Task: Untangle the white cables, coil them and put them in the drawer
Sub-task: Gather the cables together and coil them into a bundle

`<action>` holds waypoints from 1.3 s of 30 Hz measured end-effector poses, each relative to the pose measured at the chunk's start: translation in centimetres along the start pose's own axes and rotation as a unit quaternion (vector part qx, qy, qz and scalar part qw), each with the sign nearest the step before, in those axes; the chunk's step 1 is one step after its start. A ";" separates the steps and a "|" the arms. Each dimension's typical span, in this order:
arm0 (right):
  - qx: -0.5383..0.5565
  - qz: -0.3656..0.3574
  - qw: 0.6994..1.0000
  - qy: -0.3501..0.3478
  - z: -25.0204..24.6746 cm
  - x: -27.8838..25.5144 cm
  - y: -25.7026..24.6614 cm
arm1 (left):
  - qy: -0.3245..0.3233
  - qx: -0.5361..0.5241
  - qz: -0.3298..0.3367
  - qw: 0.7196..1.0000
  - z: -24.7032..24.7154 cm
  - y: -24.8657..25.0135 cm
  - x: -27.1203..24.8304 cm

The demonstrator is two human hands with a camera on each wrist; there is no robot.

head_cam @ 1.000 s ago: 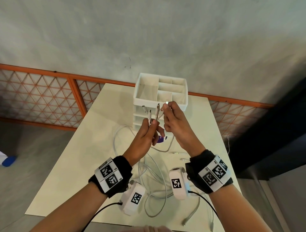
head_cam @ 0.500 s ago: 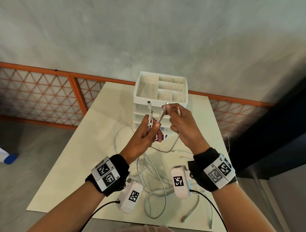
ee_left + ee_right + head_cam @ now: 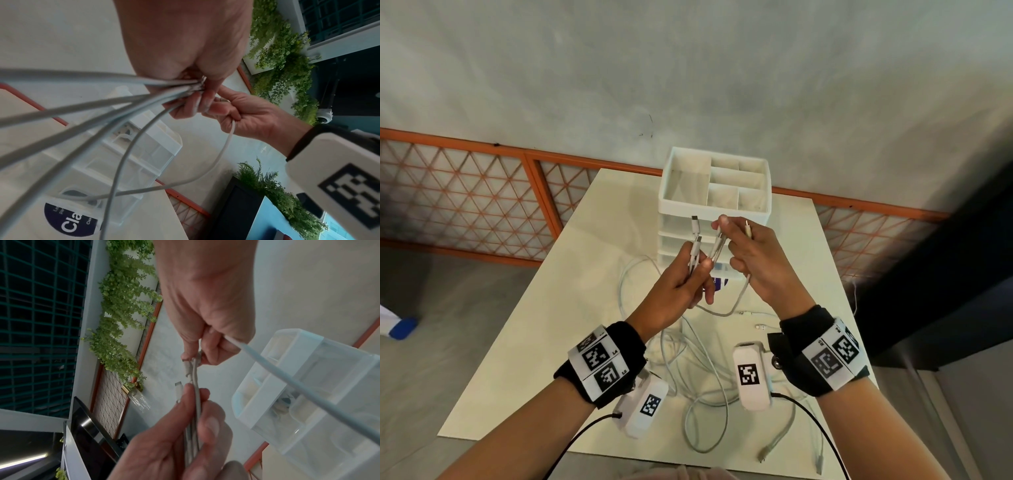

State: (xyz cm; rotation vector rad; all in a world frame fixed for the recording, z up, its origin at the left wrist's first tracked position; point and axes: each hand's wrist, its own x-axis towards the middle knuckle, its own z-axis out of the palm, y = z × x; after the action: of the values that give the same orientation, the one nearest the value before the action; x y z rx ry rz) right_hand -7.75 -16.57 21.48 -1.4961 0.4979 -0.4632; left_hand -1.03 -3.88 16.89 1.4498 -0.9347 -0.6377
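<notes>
Several white cables [image 3: 702, 363] lie tangled on the table and rise into my hands. My left hand [image 3: 681, 277] grips a bunch of cable ends [image 3: 695, 240] upright, connectors pointing up, seen as a fan of strands [image 3: 115, 100] in the left wrist view. My right hand [image 3: 743, 246] pinches one connector [image 3: 719, 241] beside that bunch and holds another cable end [image 3: 748, 229] in its curled fingers [image 3: 213, 344]. That cable [image 3: 287, 379] droops in a loop below. Both hands hover in front of the white drawer unit [image 3: 715, 205].
The drawer unit [image 3: 308, 402] has an open compartment tray on top and stands at the far middle of the cream table [image 3: 544, 335]. Loose connectors [image 3: 760, 327] lie at the right. An orange lattice railing [image 3: 465, 205] runs behind the table.
Both hands have sunk slightly and moved closer together. My right hand has shifted its fingers onto a connector next to the left hand's bunch while keeping its own cable end.
</notes>
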 end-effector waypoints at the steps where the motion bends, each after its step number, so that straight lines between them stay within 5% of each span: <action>1: -0.004 0.001 1.000 0.001 0.1 0.0 0.0 | 0.007 0.001 0.001 1.000 -0.1 -0.1 0.1; 12: -0.039 -0.032 0.997 0.060 1.3 0.9 -0.5 | 0.096 0.126 0.069 0.985 0.3 -0.6 0.9; 17: -0.039 -0.043 0.995 0.077 1.5 1.5 0.1 | 0.187 0.077 0.071 0.977 -0.3 -0.2 1.1; 24: -0.095 -0.071 0.991 0.064 1.8 2.1 0.1 | 0.153 0.080 0.087 0.981 -0.9 0.4 1.4; 33: -0.022 -0.053 0.998 0.038 2.4 1.7 0.2 | 0.116 0.011 0.044 0.992 -0.7 0.0 2.0; 39: -0.019 -0.042 0.998 0.046 2.6 1.9 0.2 | 0.106 0.003 0.075 0.992 -0.6 -0.1 2.3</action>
State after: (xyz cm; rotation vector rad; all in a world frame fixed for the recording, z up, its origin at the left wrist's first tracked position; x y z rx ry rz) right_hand -4.74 -15.51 21.25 -1.5408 0.5207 -0.5938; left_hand 0.66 -5.55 17.24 1.4081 -0.8684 -0.3625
